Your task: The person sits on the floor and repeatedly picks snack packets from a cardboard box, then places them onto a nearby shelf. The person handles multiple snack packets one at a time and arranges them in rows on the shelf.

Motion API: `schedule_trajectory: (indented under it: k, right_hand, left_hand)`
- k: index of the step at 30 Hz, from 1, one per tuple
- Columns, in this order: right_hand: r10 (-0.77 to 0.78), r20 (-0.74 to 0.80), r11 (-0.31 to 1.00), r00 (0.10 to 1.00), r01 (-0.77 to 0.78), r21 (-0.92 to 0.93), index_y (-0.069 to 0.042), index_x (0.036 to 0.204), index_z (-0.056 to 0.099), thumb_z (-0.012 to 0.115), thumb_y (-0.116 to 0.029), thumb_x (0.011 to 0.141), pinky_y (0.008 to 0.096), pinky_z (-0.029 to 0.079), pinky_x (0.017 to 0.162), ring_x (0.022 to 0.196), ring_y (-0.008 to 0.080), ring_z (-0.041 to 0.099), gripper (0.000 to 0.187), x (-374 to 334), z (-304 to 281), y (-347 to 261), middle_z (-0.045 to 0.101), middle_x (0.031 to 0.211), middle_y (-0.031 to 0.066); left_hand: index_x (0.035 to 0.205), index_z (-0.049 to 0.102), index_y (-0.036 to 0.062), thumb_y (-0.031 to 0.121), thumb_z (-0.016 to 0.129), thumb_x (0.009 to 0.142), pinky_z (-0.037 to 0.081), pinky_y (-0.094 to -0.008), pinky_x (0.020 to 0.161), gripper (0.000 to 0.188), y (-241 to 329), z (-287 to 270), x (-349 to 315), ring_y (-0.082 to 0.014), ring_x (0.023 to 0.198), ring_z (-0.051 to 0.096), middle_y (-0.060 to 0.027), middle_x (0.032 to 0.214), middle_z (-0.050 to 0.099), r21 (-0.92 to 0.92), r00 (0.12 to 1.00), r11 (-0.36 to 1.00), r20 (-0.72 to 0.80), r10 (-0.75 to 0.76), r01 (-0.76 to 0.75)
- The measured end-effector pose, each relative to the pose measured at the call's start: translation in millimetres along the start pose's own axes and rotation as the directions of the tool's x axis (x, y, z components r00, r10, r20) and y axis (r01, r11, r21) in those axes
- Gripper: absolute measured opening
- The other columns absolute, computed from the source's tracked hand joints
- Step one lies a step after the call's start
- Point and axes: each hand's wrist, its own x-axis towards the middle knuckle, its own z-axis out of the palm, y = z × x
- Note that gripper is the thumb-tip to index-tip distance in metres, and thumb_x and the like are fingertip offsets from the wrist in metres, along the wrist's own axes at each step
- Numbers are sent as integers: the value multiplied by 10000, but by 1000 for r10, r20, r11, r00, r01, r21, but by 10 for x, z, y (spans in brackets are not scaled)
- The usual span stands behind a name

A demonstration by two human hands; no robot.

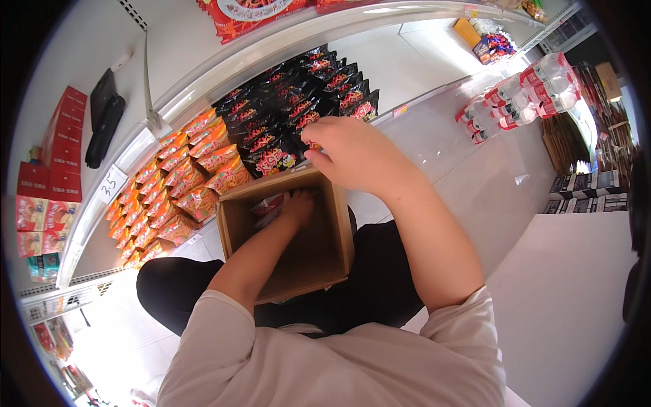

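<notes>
open cardboard box (345, 234), glossy black bags (295, 102)
left hand (297, 205) by shiny packet (267, 206) inside, near box's far edge; right hand (349, 152) half-curled at shelf's (400, 78) front edge; can't tell either grip.

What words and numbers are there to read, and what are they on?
I won't copy any writing out, but here's where it is:
White shelf tag: big dark figures, clear enough to read.
Black packets: bright reddish lettering, too small to read surely.
Orange packets: print too small.
Red boxes: pale lettering, too small.
Clear bottles: red-and-white labels, too blurred.
</notes>
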Motion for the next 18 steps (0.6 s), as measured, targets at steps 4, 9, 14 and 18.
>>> schedule_trajectory:
  k: [4,9,14,18]
  right_hand:
    - [62,66,998,996,-60,-26,-32,1232,627,726,-134,924,495,572,878,1046,403,686,340,29,11,-34,698,1113,176]
    - [154,144,987,977,-145,-72,-41,1365,593,765,-136,902,482,571,924,1136,395,675,503,15,14,-50,695,1221,184]
    - [158,266,987,951,-141,-81,-41,1384,601,844,-135,826,478,571,944,1165,388,674,615,-38,57,10,692,1261,192]
    - [-22,324,952,946,-79,295,-16,1309,665,866,-117,791,446,580,937,1120,390,693,565,103,-5,-31,726,1191,192]
  left_hand:
    - [1356,679,29,164,669,915,399,-599,1141,462,-124,-242,-166,-347,1440,490,-154,1471,564,-62,1000,998,-12,-1,1]
    - [1287,664,-21,238,680,945,513,-500,1052,429,-288,-1203,-818,-369,1305,599,-170,1360,610,-160,982,972,60,181,-170]
    - [1334,631,8,260,656,995,551,-473,982,423,-548,-2250,-1740,-382,1201,644,-175,1323,619,-255,911,877,-181,370,-407]
    - [1461,596,61,189,665,991,541,-442,1008,493,-551,-3014,-2370,-387,1242,626,-209,1431,576,-307,900,853,-253,354,-422]
